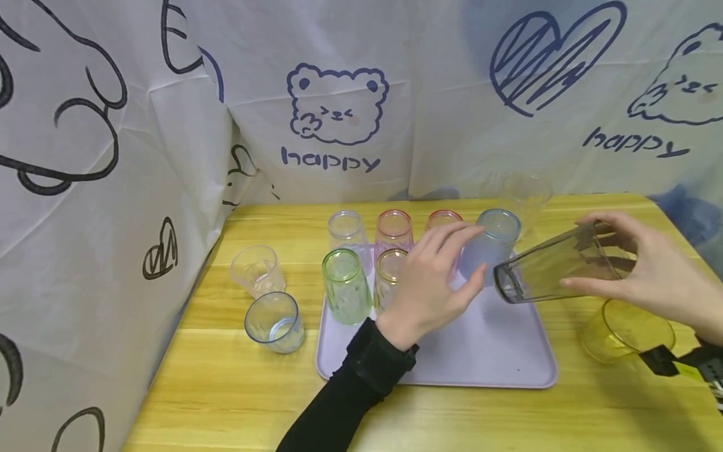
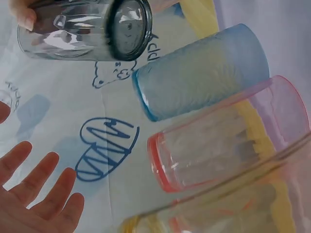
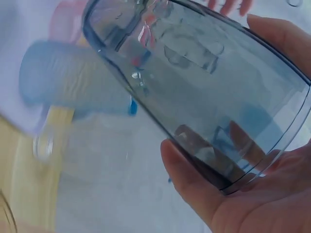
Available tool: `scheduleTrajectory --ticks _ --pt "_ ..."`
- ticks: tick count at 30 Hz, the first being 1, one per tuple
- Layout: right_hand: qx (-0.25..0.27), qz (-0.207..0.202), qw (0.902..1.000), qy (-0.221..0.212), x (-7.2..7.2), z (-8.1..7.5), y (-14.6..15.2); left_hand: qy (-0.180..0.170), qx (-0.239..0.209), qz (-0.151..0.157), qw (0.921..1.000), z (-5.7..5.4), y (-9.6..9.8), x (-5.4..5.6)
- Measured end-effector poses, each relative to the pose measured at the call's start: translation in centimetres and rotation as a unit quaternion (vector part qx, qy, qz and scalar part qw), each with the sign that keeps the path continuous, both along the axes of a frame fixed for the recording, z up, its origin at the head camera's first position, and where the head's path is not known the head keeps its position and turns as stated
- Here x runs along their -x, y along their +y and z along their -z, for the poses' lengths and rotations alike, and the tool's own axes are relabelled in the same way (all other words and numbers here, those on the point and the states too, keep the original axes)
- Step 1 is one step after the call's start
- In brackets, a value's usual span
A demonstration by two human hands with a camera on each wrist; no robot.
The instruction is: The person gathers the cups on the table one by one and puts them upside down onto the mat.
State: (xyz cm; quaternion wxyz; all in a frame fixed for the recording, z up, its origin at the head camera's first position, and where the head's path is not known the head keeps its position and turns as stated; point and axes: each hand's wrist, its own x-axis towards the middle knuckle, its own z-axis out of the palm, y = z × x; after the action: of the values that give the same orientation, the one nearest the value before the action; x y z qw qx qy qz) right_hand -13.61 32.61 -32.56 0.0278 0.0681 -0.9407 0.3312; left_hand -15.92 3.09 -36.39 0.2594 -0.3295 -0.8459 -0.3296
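My right hand (image 1: 658,270) grips a grey-tinted drinking glass (image 1: 550,270) around its wide rim end. The glass is tilted, its thick base pointing left over the right part of the lilac tray (image 1: 497,351). In the right wrist view, thumb and fingers are on opposite sides of the grey glass (image 3: 204,82). My left hand (image 1: 429,279) hovers over the tray with fingers spread and loosely bent, holding nothing. It partly hides a clear glass with a yellowish edge (image 1: 390,282) and a red-edged one (image 1: 445,220). A blue glass (image 1: 497,242) stands base-up between the hands.
Also on the tray are green (image 1: 346,289), pink (image 1: 393,232) and pale violet-edged (image 1: 346,233) glasses, base-up. A clear glass (image 1: 258,273) and a blue-rimmed one (image 1: 275,323) stand left of it. On the right are a yellow glass (image 1: 627,329) and a clear one (image 1: 528,194).
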Motion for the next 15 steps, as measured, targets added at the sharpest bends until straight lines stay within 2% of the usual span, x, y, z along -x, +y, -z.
scheduleTrajectory --ticks 5,8,9,11,15 --pt "0.079 -0.018 0.9964 -0.025 -0.8 0.6 -1.2 -0.012 -0.050 0.011 0.9986 0.0 -1.2 0.0" --pt "0.144 -0.053 0.9879 -0.018 -1.0 1.3 -2.2 -0.015 -0.075 0.010 0.9970 0.0 -1.9 0.1" --pt "0.180 -0.070 0.9810 -0.016 -1.0 1.6 -2.5 -0.017 -0.082 0.013 0.9964 0.0 -2.1 0.2" --pt "0.258 -0.104 0.9605 -0.013 -1.1 2.4 -3.1 -0.026 -0.099 0.021 0.9945 0.0 -2.5 0.3" --pt "0.399 -0.148 0.9050 -0.012 -1.1 3.9 -4.7 -0.046 -0.138 0.033 0.9887 -0.1 -3.3 0.6"
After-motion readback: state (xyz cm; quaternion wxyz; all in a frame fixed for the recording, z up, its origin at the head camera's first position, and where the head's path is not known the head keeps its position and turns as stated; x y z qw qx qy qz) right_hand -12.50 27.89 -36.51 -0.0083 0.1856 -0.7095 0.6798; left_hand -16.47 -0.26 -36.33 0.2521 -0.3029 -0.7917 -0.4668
